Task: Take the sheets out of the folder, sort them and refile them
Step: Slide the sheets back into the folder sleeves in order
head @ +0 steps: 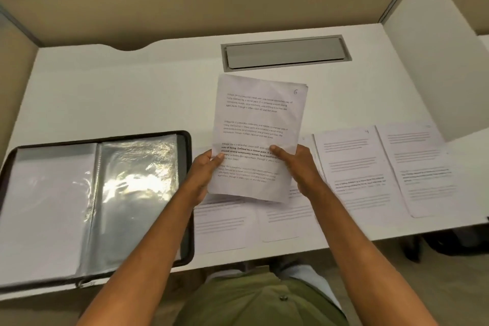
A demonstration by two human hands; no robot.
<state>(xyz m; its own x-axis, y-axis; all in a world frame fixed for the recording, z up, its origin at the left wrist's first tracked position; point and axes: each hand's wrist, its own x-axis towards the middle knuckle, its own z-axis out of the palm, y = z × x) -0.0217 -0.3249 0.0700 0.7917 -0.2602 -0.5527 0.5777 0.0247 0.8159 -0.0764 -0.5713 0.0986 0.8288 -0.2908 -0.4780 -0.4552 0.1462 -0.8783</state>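
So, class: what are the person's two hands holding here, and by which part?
Both hold a thin stack of white printed sheets, raised above the desk: left hand at its lower left edge, right hand at its lower right edge.

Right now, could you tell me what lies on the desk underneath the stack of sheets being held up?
Under the held stack, gripped by the left hand and right hand, printed sheets lie flat on the desk. Their upper parts and any handwritten numbers are covered.
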